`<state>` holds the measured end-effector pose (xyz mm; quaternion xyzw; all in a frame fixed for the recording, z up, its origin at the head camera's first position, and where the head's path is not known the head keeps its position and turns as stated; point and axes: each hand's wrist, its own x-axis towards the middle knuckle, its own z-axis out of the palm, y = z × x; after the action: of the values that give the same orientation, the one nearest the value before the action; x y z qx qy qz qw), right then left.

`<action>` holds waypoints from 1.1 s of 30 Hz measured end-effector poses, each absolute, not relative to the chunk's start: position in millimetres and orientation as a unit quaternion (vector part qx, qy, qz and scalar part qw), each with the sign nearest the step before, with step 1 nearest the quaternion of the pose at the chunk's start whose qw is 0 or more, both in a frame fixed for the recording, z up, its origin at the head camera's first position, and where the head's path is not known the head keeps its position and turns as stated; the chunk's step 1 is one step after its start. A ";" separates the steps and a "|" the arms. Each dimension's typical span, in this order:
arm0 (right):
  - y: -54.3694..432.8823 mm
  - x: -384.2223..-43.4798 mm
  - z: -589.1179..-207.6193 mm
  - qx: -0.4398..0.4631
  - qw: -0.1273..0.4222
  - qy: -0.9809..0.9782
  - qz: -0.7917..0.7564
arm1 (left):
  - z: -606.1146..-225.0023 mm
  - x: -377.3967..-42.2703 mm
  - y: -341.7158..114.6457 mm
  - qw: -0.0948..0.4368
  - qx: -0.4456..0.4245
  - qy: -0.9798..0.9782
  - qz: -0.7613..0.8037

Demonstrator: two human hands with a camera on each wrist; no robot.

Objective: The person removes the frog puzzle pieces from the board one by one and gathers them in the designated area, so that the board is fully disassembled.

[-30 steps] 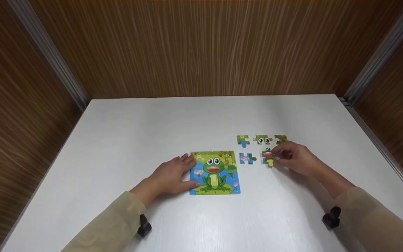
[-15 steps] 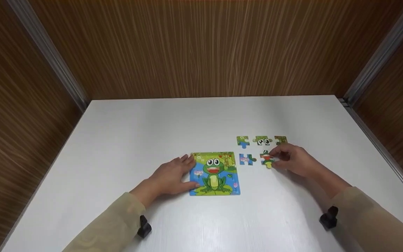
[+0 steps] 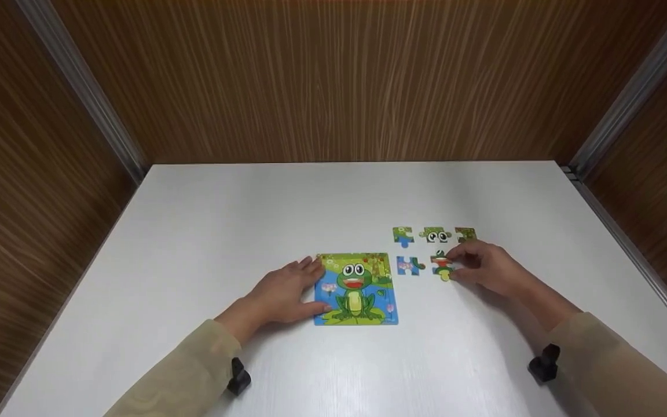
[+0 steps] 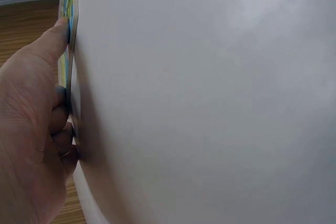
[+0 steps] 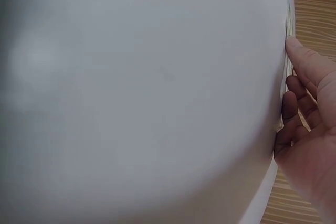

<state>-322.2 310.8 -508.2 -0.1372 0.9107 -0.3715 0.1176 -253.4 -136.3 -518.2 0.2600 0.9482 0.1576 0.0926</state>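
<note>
A square puzzle board point(image 3: 355, 289) with a finished frog picture lies flat on the white table. My left hand point(image 3: 287, 292) rests along its left side, thumb over the lower left part and fingertips at the upper left corner. In the left wrist view the thumb point(image 4: 50, 43) lies on the board's edge. My right hand point(image 3: 490, 267) pinches a puzzle piece point(image 3: 442, 263) showing the frog's mouth between thumb and index finger, close over the table. In the right wrist view the right thumb point(image 5: 310, 64) shows, with the other fingers curled; the piece is mostly hidden there.
Left of the held piece lies a flower piece point(image 3: 408, 266). Behind stand a corner piece point(image 3: 403, 236), the eyes piece point(image 3: 436, 235) and a brown-green piece point(image 3: 465, 233), in a spaced row. Wood-grain panels point(image 3: 333, 81) border the white table point(image 3: 241, 208) at back and sides.
My right hand has shifted the mouth piece slightly left, into line below the eyes piece and beside the flower piece. The left hand and the board stay in place.
</note>
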 end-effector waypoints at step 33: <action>308.7 -313.7 -486.3 -0.143 0.075 0.913 -0.376 | -514.9 -255.7 -133.6 0.095 0.262 0.950 0.139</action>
<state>-313.7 308.7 -486.3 -0.1425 0.9127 -0.3757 0.0746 -255.7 -133.6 -514.9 0.2619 0.9503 0.1389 0.0946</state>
